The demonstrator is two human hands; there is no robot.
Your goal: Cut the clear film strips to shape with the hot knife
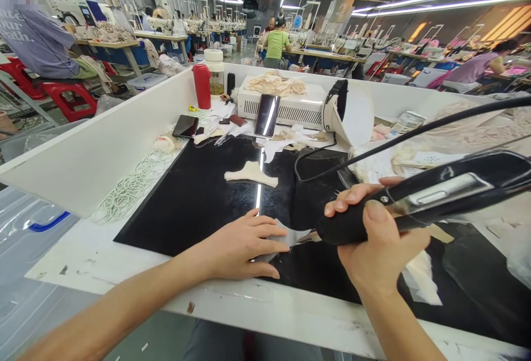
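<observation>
My left hand (251, 242) lies flat, fingers spread, on a thin greyish piece (296, 234) on the black mat (191, 200). My right hand (377, 234) is wrapped round a thick black corded hand tool (440, 195) with a metal strip along its side; its exact kind is unclear. The narrow metal tip (309, 236) points left and meets the edge of the greyish piece, near my left fingertips. Farther back on the mat lies a cream cut fabric piece (251, 174). Another cream piece (423, 278) is beside my right wrist.
The tool's black cable (415, 129) arcs over the right side. At the back stand a white vented box (286, 101), a propped phone (267, 115) and a red tumbler (202, 85). Tangled pale cord (128, 189) lies left. A white side wall (103, 140) bounds the table. Co-workers sit beyond.
</observation>
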